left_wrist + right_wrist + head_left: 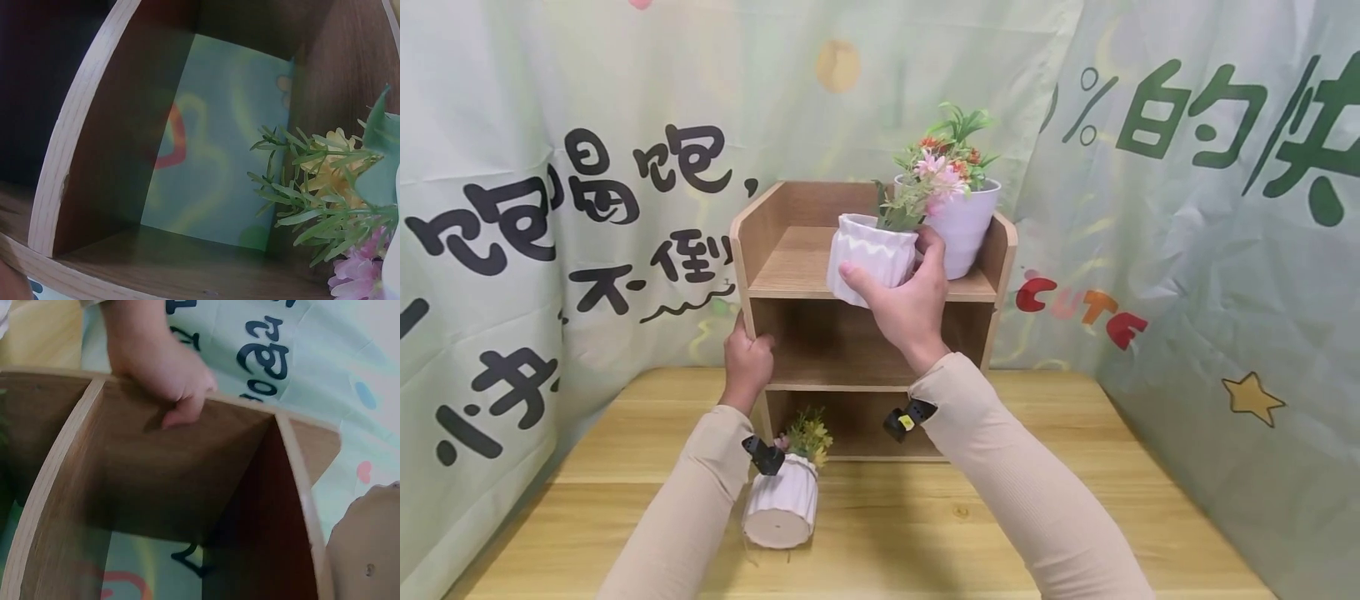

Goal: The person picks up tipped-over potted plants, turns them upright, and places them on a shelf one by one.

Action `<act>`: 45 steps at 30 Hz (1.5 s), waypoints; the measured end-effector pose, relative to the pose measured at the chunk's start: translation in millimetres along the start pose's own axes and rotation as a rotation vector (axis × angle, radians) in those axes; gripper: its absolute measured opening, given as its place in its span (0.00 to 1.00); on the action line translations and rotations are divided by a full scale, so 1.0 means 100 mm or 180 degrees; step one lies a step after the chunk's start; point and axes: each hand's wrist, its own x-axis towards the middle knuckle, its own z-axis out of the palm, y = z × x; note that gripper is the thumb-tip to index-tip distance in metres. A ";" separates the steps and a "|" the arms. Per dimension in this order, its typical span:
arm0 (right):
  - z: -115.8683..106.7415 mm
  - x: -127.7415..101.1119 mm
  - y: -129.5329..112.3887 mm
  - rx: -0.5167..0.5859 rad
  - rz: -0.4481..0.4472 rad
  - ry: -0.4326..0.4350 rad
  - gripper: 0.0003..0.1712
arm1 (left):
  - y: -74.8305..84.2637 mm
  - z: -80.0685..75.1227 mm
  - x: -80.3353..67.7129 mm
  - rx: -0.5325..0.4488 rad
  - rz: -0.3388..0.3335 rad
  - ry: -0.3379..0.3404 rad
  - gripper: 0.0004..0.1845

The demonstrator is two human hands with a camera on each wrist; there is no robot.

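Observation:
My right hand grips a white ribbed pot holding a green sprig, just above the front of the wooden shelf unit's top board. The pot's beige base shows in the right wrist view. Behind it on that board stands a second white pot with pink and orange flowers. My left hand holds the unit's left side panel at the middle shelf, and the left hand has its fingers curled over the panel edge. A third white pot lies tipped on the table under my left forearm.
The shelf unit stands at the back of a light wooden table. Green printed cloth hangs close behind and on both sides. The tipped pot's yellow-green foliage and a pink bloom sit before the bottom compartment.

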 end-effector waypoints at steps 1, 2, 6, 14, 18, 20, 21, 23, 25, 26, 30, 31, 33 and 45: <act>0.00 0.01 0.01 -0.0058 -0.0028 -0.0006 0.49 | 0.00 0.00 0.00 0.0004 0.0011 0.0007 0.27; 0.00 0.02 0.03 -0.0116 -0.0056 -0.0006 0.50 | 0.00 0.00 0.00 0.0000 0.0020 0.0013 0.27; -0.01 0.05 0.07 -0.0337 -0.0118 -0.0008 0.51 | 0.00 0.01 0.00 -0.0025 0.0022 -0.0024 0.28; 0.02 0.09 0.12 -0.0557 -0.0178 -0.0213 0.53 | 0.01 -0.01 -0.01 -0.0010 0.0033 -0.0001 0.28; 0.05 0.09 0.15 -0.0839 -0.0338 -0.0236 0.54 | 0.02 -0.01 -0.02 0.0000 0.0055 0.0015 0.27; 0.06 0.10 0.16 -0.0942 -0.0381 -0.0220 0.54 | 0.02 -0.01 -0.01 0.0001 0.0041 0.0007 0.28; 0.07 0.10 0.16 -0.0999 -0.0402 -0.0213 0.54 | 0.02 -0.01 -0.01 0.0000 0.0031 0.0008 0.27; 0.08 0.10 0.17 -0.1119 -0.0442 -0.0202 0.55 | 0.02 -0.01 -0.01 0.0000 0.0021 0.0011 0.27; 0.10 0.10 0.18 -0.1243 -0.0493 -0.0188 0.55 | 0.02 -0.01 -0.01 0.0004 0.0021 0.0018 0.27; 0.11 0.10 0.19 -0.1305 -0.0534 -0.0175 0.55 | 0.02 -0.01 0.00 0.0003 0.0028 0.0026 0.27; 0.15 0.08 0.23 -0.1604 -0.0737 -0.0074 0.57 | 0.01 -0.01 -0.01 0.0000 0.0033 0.0039 0.28; 0.16 0.07 0.24 -0.1698 -0.0797 -0.0035 0.58 | 0.01 -0.01 -0.01 0.0000 0.0028 0.0040 0.28; 0.19 0.06 0.26 -0.1897 -0.0904 0.0057 0.60 | 0.00 -0.01 -0.01 0.0000 0.0015 0.0045 0.27; 0.27 -0.04 0.41 -0.2452 -0.1725 0.0377 0.47 | 0.00 -0.02 -0.01 0.0024 0.0021 0.0020 0.29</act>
